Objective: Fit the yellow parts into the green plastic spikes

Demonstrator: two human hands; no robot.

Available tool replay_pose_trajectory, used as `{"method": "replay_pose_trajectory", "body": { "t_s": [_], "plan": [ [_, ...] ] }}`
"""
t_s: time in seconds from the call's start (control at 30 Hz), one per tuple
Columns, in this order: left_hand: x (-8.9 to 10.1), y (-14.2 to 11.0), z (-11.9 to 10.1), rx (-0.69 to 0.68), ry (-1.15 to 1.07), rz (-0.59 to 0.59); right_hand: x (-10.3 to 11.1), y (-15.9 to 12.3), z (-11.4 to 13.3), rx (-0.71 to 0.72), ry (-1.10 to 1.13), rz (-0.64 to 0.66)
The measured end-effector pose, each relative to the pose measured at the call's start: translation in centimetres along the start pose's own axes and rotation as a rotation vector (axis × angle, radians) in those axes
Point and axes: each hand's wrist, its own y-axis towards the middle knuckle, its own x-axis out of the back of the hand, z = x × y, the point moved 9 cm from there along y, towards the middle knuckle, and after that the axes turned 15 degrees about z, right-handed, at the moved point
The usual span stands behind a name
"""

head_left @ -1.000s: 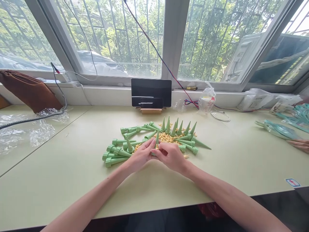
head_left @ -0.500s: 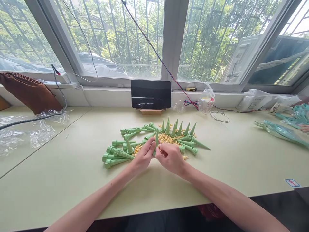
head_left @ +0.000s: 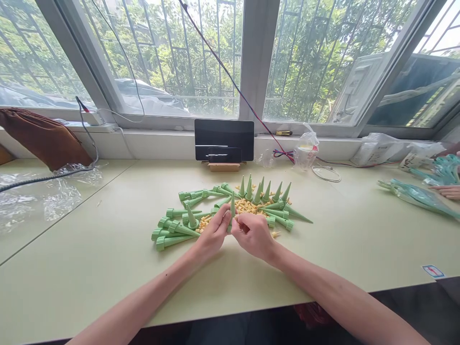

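My left hand (head_left: 216, 228) is wrapped around a green plastic watering spike (head_left: 233, 203), held with its tip pointing up. Against the side of that spike, the thumb and fingers of my right hand (head_left: 253, 233) are pinched together. Whatever sits between those fingertips is hidden. Small yellow plastic pieces (head_left: 247, 206) lie heaped just behind my hands. Several green spikes (head_left: 276, 194) stand upright behind the heap, while other green spikes (head_left: 174, 234) lie on their sides to the left. More lying spikes (head_left: 282, 222) are close to my right hand.
A dark tablet (head_left: 224, 139) and a phone (head_left: 224, 155) lean on a stand at the back of the table (head_left: 89, 268). Clear plastic wrap (head_left: 63, 201) lies left. At the far right, another person's hand (head_left: 447, 191) is beside teal bagged items (head_left: 419, 194).
My hands keep the same hold on the spike, with hardly any movement. The view has shifted slightly, and more of the other person's hand shows at the right edge.
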Motion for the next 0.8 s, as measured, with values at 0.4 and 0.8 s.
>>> {"method": "replay_pose_trajectory", "body": {
  "t_s": [0.4, 0.8],
  "plan": [
    [0.1, 0.1, 0.5, -0.01, -0.03, -0.018, 0.0, -0.1, -0.4, -0.036, 0.009, 0.002],
    [1.4, 0.2, -2.4, -0.095, 0.232, 0.012, -0.3, 0.1, -1.9, -0.1, 0.088, 0.058]
  ]
}}
